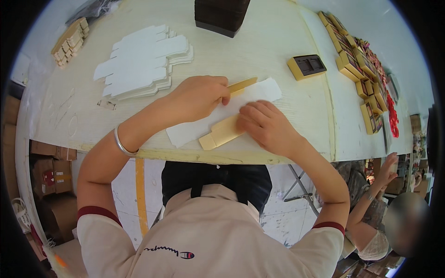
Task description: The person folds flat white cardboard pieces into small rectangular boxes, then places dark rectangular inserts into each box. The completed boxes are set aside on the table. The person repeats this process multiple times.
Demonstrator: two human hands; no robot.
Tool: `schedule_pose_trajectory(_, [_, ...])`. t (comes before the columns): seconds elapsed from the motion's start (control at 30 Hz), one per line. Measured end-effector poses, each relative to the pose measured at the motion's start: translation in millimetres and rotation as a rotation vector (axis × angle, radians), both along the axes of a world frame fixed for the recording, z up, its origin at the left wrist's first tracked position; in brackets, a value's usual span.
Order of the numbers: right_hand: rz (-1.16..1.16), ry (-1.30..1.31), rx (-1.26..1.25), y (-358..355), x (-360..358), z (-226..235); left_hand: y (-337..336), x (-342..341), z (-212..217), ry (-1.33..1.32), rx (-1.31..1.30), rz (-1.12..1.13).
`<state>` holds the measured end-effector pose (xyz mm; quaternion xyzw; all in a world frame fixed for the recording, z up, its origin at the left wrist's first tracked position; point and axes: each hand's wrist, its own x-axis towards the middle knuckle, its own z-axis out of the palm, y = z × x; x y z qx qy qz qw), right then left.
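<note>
Pale wood grain is running across the table [259,51] where we are working, its near edge curving just above our lap. We are pressing a flat white die-cut card blank [194,129] against the top, near that edge, and a gold fold-up piece [221,133] is lying on it at a slant, its far tip [243,85] poking out beyond our fingers. Our left hand [197,96] is lying palm-down over the far part of the gold strip, fingers curled narrow and pinching it against the white sheet. Our right hand [266,126] is spreading flat on the near part, fingertips bearing down on the gold card.

To do this well, we judge that we should be keeping both palms low and steady so the two layers are not sliding apart, running the pressure along the crease rather than across it, and keeping the strip's edges lined up with the white blank underneath.

Far to the left, a stack of white die-cut blanks [141,62] is waiting, and beyond it a small pile of tan folded pieces [70,41]. At the far middle a dark box [221,16] is sitting at the table's edge. To the right a gold tray with dark insets [307,66] is lying alone, and further right a row of finished gold boxes [359,69] is stretching along a second table. Another person's raised hand [387,169] is showing at the lower right.
</note>
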<state>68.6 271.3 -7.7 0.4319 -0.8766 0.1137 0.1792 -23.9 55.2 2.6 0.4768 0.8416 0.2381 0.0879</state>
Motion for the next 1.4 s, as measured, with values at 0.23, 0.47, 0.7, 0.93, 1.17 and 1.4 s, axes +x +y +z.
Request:
schedule_pose_trajectory(0.23, [0.049, 0.053, 0.046, -1, 2, -9, 3, -13, 4, -0.135, -0.045, -0.026])
schedule_pose_trajectory(0.47, [-0.040, -0.365, -0.109, -9, -20, -3, -6, 20, 17, 0.039, -0.160, -0.040])
schedule_pose_trajectory(0.7, [-0.178, -0.291, 0.191, -19, -33, 21, -2, 29, 3, 0.131, -0.152, 0.154])
schedule_pose_trajectory(0.93, [-0.068, -0.591, -0.231, -17, -12, 7, 12, 24, 30, -0.322, -0.263, 0.206])
schedule_pose_trajectory(1.17, [-0.012, -0.635, -0.423, -2, -10, -7, -39, 19, 10, -0.204, 0.044, -0.240])
schedule_pose_trajectory(1.4, [-0.032, -0.572, -0.414, -16, -16, -8, -13, 26, -15, 0.032, 0.230, -0.092])
